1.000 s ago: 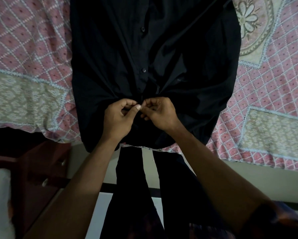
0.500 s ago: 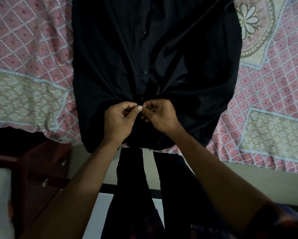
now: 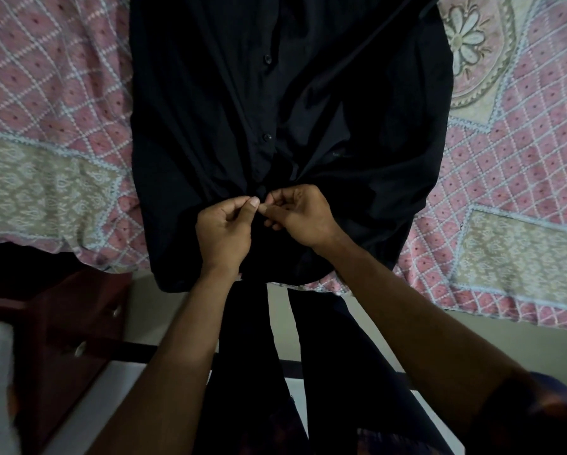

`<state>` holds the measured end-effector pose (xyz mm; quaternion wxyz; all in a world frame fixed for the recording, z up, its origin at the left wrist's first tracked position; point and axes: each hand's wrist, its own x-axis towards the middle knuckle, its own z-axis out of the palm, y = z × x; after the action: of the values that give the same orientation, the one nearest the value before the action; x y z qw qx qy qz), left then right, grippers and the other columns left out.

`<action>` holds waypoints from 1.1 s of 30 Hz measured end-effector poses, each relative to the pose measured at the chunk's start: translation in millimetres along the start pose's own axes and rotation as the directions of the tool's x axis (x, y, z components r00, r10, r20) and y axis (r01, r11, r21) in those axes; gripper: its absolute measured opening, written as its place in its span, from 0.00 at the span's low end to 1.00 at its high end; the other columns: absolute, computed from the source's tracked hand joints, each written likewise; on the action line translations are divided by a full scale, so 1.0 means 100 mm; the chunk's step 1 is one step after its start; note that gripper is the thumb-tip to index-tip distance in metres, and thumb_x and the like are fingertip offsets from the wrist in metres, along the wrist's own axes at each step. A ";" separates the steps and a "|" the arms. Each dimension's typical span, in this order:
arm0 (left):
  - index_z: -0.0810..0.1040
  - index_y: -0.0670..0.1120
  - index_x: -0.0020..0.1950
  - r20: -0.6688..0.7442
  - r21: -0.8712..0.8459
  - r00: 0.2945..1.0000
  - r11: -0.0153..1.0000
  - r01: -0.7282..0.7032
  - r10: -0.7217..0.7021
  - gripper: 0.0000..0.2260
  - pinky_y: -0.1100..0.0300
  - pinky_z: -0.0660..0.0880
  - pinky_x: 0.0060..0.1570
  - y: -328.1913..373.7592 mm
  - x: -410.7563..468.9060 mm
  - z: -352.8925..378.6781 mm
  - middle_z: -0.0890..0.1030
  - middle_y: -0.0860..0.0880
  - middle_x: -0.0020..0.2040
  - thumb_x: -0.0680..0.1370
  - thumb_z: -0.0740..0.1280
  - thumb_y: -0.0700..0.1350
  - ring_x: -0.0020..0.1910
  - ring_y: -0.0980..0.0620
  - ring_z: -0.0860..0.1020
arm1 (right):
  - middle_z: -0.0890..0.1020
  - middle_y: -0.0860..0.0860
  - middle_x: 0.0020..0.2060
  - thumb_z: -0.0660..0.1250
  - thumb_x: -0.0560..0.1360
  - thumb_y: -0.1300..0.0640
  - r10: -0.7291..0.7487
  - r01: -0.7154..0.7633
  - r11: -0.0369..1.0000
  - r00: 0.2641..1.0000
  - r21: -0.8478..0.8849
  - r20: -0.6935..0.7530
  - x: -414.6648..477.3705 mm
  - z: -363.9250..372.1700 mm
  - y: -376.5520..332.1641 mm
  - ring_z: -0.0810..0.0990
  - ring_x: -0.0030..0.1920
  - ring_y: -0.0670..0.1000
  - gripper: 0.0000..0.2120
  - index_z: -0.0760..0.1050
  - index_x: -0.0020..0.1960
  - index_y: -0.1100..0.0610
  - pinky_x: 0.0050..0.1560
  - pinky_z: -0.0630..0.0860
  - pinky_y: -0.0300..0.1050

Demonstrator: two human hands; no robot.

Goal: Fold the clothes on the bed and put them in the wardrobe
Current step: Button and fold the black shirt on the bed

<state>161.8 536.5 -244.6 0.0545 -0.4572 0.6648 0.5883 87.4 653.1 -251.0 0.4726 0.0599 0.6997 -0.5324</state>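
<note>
the black button-front cotton shirt (image 3: 209, 126) lies flat on the pink quilted bed cover (image 3: 45, 93); left hand (image 3: 224, 229) and right hand (image 3: 300, 215) pinch its lower placket; risk: dark fabric hides the buttonhole, likely causing misalignment

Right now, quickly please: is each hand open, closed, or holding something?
Left hand: closed, pinching the front edge of the black shirt.
Right hand: closed, pinching the same shirt front.
</note>
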 end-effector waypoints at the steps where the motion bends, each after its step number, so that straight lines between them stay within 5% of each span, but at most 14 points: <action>1: 0.85 0.48 0.48 0.025 -0.013 0.999 1.000 0.022 -0.021 0.03 0.64 0.73 0.38 0.00 0.01 -0.01 0.81 0.58 0.31 0.78 0.71 0.43 0.30 0.65 0.76 | 0.81 0.53 0.31 0.72 0.77 0.64 0.005 -0.005 1.000 1.000 0.002 0.017 0.00 -0.01 -0.01 0.80 0.30 0.42 0.06 0.80 0.40 0.61 0.34 0.76 0.33; 5: 0.85 0.60 0.40 0.144 -0.055 0.986 0.994 0.097 -0.088 0.11 0.60 0.70 0.35 0.01 0.09 -0.11 0.80 0.47 0.36 0.77 0.72 0.44 0.36 0.51 0.73 | 0.80 0.52 0.32 0.72 0.77 0.64 0.022 -0.024 0.998 0.999 0.055 0.031 -0.01 -0.02 0.00 0.80 0.31 0.43 0.06 0.79 0.42 0.62 0.34 0.76 0.33; 7: 0.85 0.57 0.42 0.164 -0.069 0.978 0.988 0.141 -0.128 0.07 0.56 0.72 0.39 0.02 0.12 -0.13 0.80 0.45 0.40 0.77 0.72 0.45 0.40 0.48 0.74 | 0.80 0.52 0.32 0.72 0.77 0.64 0.031 -0.035 0.996 0.998 0.083 0.047 0.00 -0.02 0.00 0.80 0.31 0.43 0.06 0.79 0.41 0.61 0.34 0.75 0.34; 16: 0.83 0.45 0.50 0.447 -0.061 0.858 0.948 0.312 -0.254 0.04 0.67 0.77 0.40 0.10 0.27 -0.32 0.85 0.53 0.42 0.79 0.68 0.41 0.43 0.60 0.82 | 0.79 0.49 0.32 0.70 0.77 0.66 0.055 -0.079 0.988 0.984 0.136 0.171 0.00 -0.08 -0.03 0.81 0.32 0.43 0.08 0.77 0.40 0.58 0.34 0.74 0.33; 23: 0.82 0.44 0.48 0.403 -0.079 0.888 0.958 0.277 -0.223 0.04 0.68 0.76 0.39 0.11 0.25 -0.29 0.83 0.51 0.41 0.79 0.67 0.40 0.40 0.59 0.80 | 0.81 0.47 0.31 0.71 0.77 0.65 0.064 -0.094 0.980 0.983 0.173 0.170 -0.01 -0.08 -0.03 0.82 0.33 0.44 0.06 0.79 0.42 0.59 0.35 0.75 0.33; 33: 0.84 0.50 0.45 0.275 0.053 0.953 0.992 0.117 -0.127 0.06 0.63 0.77 0.43 0.05 0.18 -0.20 0.85 0.53 0.39 0.79 0.69 0.42 0.41 0.57 0.81 | 0.82 0.51 0.28 0.76 0.73 0.64 0.049 -0.023 0.978 0.992 0.208 -0.119 -0.16 0.08 0.02 0.79 0.29 0.45 0.05 0.82 0.40 0.61 0.32 0.75 0.34</action>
<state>157.0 509.9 -246.0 0.1913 -0.4092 0.6316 0.6301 102.0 654.8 -240.9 0.4291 0.1539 0.6677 -0.5886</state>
